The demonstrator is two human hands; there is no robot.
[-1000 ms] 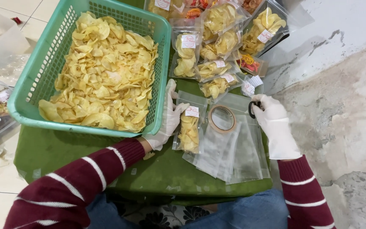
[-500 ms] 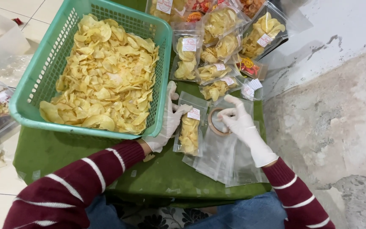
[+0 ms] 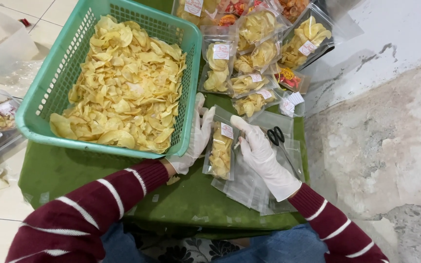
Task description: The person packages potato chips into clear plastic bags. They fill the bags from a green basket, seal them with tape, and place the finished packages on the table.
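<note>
One chip bag (image 3: 220, 151) — pinched between two gloved grips, left hand (image 3: 194, 141) and right hand (image 3: 261, 153).

Basket (image 3: 49, 104) left of chip bag (image 3: 220, 151)

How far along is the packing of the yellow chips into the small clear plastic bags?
Done: several filled, labelled clear bags lie piled behind. In hand: the gloved left hand and right hand hold one filled bag. Left: the green plastic basket is full of yellow chips, and empty bags wait.
</note>
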